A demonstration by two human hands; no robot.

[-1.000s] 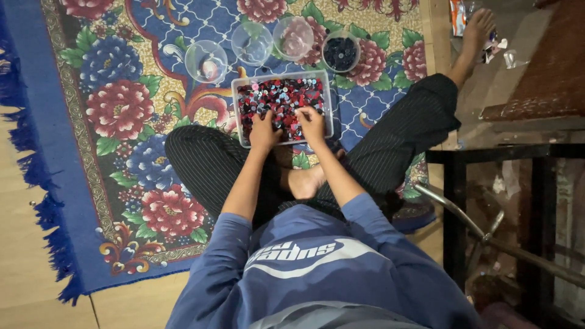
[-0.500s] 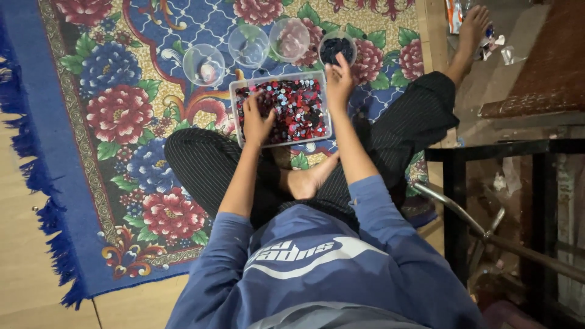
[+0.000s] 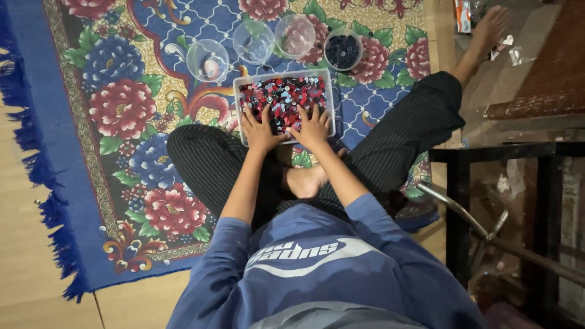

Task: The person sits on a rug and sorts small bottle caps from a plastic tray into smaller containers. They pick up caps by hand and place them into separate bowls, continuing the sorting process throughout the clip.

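Home floor, flowered blue rug with fringe, pale wood floorboards, dark table frame alongside

Small packet at 1 o'clock, top edge of view, on floor just beyond rug's right border: flat, rectangular, orange-red with white and dark patches, partly cut off. Crumpled clear wrapper at 2 o'clock, near bare foot. No signs, screens.
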